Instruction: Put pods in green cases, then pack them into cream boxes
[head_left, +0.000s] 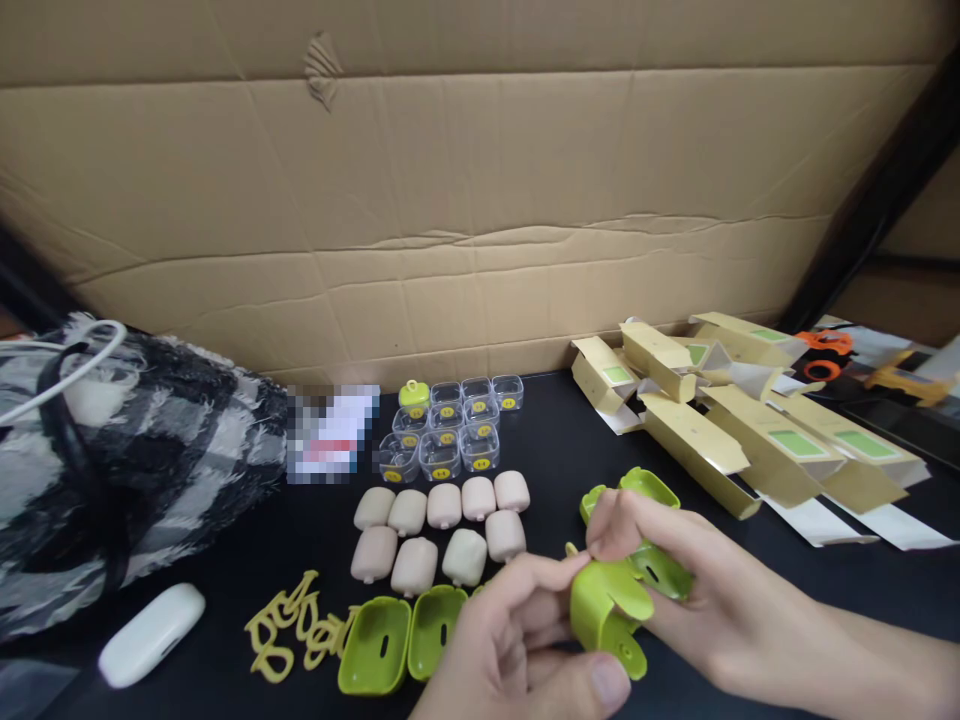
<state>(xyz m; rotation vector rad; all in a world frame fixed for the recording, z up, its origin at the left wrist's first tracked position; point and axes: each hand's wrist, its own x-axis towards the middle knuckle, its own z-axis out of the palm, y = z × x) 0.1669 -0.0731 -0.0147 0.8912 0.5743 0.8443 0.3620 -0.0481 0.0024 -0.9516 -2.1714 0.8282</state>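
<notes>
My left hand (517,640) and my right hand (675,570) meet low in the middle of the picture, both closed on a lime green soft case (611,600) with an open flap. The left thumb presses its lower lobe; the right fingers pinch the upper part (645,487). Two more green case halves (405,640) lie on the black table (555,440) just left of my left hand. Beyond them sit several beige pads (442,530) in two rows and a pile of yellow loops (296,625).
Small clear boxes (450,430) with yellow stickers stand behind the pads, one holding a green piece (414,397). Folded yellow cartons (750,420) lie at right. A white charging case (150,635) and a checked cloth bag (112,460) are at left. A cardboard wall (450,200) rises behind.
</notes>
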